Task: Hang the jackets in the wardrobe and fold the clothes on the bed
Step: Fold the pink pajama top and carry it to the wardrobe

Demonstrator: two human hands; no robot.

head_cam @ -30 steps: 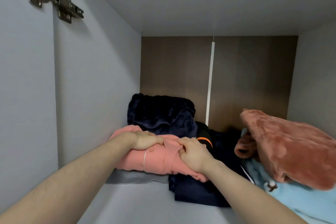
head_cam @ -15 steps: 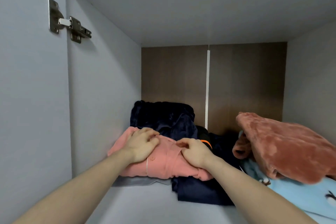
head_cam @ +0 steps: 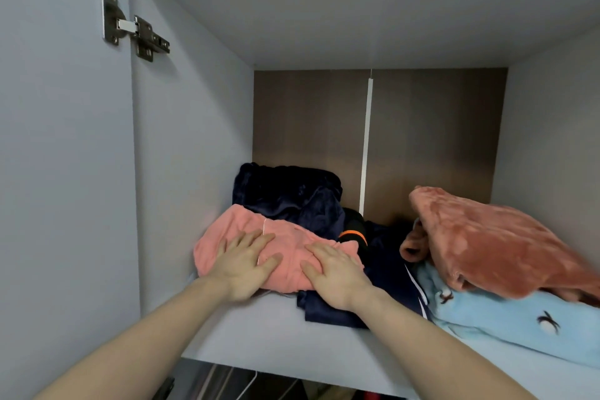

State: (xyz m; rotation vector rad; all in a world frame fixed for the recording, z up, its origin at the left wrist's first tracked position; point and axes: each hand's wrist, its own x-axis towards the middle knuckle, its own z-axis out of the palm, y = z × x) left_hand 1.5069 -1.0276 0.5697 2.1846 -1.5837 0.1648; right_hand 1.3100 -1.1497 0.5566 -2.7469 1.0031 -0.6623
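A folded salmon-pink garment [head_cam: 292, 237] lies at the left of the upper wardrobe shelf [head_cam: 259, 328], on top of a grey piece and a dark navy garment [head_cam: 383, 276]. My left hand [head_cam: 242, 265] lies flat on the pink garment's left half with its fingers straight and spread. My right hand [head_cam: 334, 273] presses flat on the right half, fingers straight. Neither hand grips the cloth.
A navy plush garment [head_cam: 289, 195] sits behind the pink one. To the right, a rust plush garment [head_cam: 493, 237] lies on a light blue one [head_cam: 519, 325]. A door hinge [head_cam: 136, 29] is at upper left. Hangers [head_cam: 246, 381] show below the shelf.
Both hands have gone from curled on the pink garment to flat with straight fingers on top of it. The view has pulled back and down, showing the shelf's front edge.
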